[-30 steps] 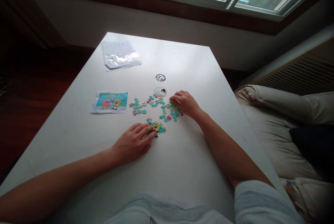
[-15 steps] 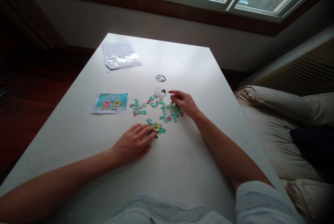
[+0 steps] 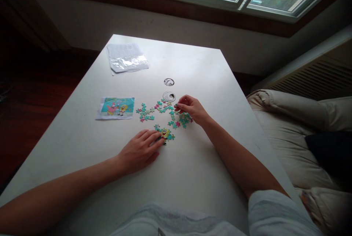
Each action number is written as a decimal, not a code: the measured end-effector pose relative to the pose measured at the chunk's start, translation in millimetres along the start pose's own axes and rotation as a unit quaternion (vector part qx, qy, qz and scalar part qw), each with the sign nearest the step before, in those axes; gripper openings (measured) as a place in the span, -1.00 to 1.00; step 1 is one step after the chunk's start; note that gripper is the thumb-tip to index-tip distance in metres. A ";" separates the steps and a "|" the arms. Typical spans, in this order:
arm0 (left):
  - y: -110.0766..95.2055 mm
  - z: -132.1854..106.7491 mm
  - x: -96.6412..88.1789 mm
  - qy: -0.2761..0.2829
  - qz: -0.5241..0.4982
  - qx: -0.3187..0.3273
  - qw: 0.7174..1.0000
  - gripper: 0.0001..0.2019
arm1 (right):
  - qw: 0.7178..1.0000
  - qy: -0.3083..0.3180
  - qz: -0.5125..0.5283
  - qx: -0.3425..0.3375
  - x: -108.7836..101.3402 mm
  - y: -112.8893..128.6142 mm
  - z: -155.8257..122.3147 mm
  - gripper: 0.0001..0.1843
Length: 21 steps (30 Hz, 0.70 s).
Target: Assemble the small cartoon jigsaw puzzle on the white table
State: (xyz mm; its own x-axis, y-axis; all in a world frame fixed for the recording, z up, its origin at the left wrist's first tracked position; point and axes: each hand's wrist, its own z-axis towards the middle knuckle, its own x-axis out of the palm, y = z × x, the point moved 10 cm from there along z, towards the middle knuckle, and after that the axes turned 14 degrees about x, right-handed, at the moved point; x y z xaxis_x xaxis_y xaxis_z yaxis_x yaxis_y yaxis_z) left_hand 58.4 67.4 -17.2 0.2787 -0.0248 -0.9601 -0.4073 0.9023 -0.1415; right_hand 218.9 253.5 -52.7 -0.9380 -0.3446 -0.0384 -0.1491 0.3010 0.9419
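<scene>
My left hand (image 3: 141, 150) lies flat on the white table, its fingertips on the left side of a joined puzzle section (image 3: 165, 133) with a yellow cartoon figure. Part of that section is hidden under the fingers. Above the loose pieces, my right hand (image 3: 191, 108) is closed in a pinch on a small puzzle piece (image 3: 176, 106). Loose teal and pink puzzle pieces (image 3: 177, 124) lie below and around the right hand, some covered by it. More pieces (image 3: 144, 113) are scattered to the left, near the printed reference picture (image 3: 117, 108).
The white table (image 3: 192, 177) has two round inset openings (image 3: 168, 97) beyond the pieces. Papers in a clear plastic sleeve (image 3: 128, 58) lie at the far left. A beige sofa (image 3: 286, 140) stands along the right side, and a window is ahead.
My right hand's thumb and index finger have come together in a pinch, and the fingertips have shifted slightly left with a piece. My left hand stays in place.
</scene>
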 end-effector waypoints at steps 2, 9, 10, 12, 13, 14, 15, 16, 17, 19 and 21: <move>0.2 -0.1 -0.3 -0.001 0.001 -0.001 1.000 -0.59 | 1.000 -0.009 -0.018 -0.009 1.5 2.9 -1.8 -0.61; -1.3 1.4 -2.4 -0.002 0.008 0.002 1.000 -0.60 | 0.999 0.039 0.009 -0.015 19.4 5.8 -9.2 -0.65; -1.2 1.4 -2.3 -0.002 0.009 0.002 1.000 -0.60 | 0.999 0.050 0.008 -0.016 23.5 6.2 -10.8 -0.63; -1.1 1.4 -2.1 -0.003 0.009 0.001 1.000 -0.61 | 0.998 0.059 -0.004 -0.021 30.4 7.6 -14.1 -0.61; -1.2 1.3 -2.1 -0.004 0.010 0.000 1.000 -0.61 | 0.998 0.059 -0.011 -0.020 33.0 7.8 -15.5 -0.63; -1.2 1.3 -2.2 -0.004 0.010 0.000 1.000 -0.61 | 0.998 0.057 -0.017 -0.014 35.6 7.2 -16.7 -0.65; -1.4 1.3 -2.4 -0.004 0.011 0.000 1.000 -0.61 | 0.998 0.058 -0.021 -0.005 38.4 5.9 -17.6 -0.66; -1.6 1.3 -2.6 -0.003 0.011 0.000 1.000 -0.61 | 0.998 0.059 -0.022 0.006 41.3 4.3 -18.5 -0.67; -1.7 1.4 -2.8 -0.002 0.011 0.000 1.000 -0.61 | 0.998 0.062 -0.020 0.015 44.3 3.0 -19.5 -0.68; -1.7 1.7 -3.7 -0.003 0.011 0.000 1.000 -0.61 | 0.998 0.065 -0.017 0.019 49.9 2.1 -21.6 -0.71; -1.5 1.8 -4.2 -0.003 0.009 0.000 1.000 -0.60 | 0.997 0.067 -0.027 0.005 55.3 3.5 -24.1 -0.73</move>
State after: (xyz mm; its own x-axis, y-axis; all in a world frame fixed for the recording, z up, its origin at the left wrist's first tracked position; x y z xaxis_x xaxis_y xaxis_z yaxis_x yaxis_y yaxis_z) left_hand 59.5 66.9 -12.6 0.2760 -0.0060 -0.9611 -0.4124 0.9025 -0.1241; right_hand 174.0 214.0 -43.6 -0.8781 -0.4766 -0.0428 -0.2019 0.2880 0.9361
